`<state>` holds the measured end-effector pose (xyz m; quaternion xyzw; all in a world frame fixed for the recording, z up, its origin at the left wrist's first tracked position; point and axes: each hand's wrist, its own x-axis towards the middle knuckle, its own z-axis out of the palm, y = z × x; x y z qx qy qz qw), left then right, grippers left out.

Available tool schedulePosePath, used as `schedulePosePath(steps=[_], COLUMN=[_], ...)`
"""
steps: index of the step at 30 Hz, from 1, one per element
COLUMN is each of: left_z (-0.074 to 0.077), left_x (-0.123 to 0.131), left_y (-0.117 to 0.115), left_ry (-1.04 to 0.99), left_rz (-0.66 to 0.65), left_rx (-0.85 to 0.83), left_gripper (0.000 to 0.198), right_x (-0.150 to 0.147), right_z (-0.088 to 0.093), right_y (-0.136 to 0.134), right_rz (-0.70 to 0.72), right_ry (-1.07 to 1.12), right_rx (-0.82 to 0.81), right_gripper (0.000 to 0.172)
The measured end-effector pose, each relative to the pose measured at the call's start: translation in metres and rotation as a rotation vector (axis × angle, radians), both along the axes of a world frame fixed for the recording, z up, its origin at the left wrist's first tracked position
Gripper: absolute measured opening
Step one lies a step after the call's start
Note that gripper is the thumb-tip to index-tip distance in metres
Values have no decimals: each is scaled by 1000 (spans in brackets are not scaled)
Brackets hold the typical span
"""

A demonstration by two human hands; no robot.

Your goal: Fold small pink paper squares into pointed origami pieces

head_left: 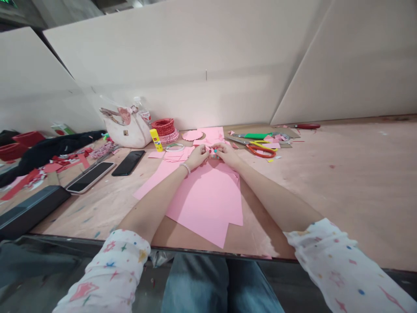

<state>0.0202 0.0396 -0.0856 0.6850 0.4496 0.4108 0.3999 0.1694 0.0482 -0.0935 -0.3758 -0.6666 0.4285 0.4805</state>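
Both my hands meet over the far end of a stack of pink paper sheets [208, 200]. My left hand [197, 156] and my right hand [226, 155] have their fingers pinched together on a small roll of tape [213, 153] held between them. A bead bracelet sits on my left wrist. Small cut pink pieces [174, 155] lie just left of my left hand, with a ring of tape [175, 147] behind them.
Orange-handled scissors [260, 151], yellow scissors and a green-handled tool [257, 135] lie to the right. A glue stick [156, 140], white handbag [127, 128], red woven basket [164, 128], two phones [128, 162] and red paper scraps [65, 163] sit left. White partition boards stand behind.
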Motion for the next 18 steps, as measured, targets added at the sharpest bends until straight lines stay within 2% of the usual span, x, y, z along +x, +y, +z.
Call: schedulePosePath(steps=[3, 11, 18], left_z=[0, -2, -3], left_x=[-3, -8, -7], left_y=[2, 10, 10], left_ry=[6, -50, -118], left_rz=[-5, -19, -34], left_rx=[-5, -25, -118], left_gripper=[19, 13, 18], right_x=[-2, -1, -3], right_z=[-1, -2, -2], right_y=[1, 5, 2], right_rz=[-41, -38, -173], right_ry=[-52, -98, -220], right_rx=[55, 7, 190], right_gripper=[21, 12, 12])
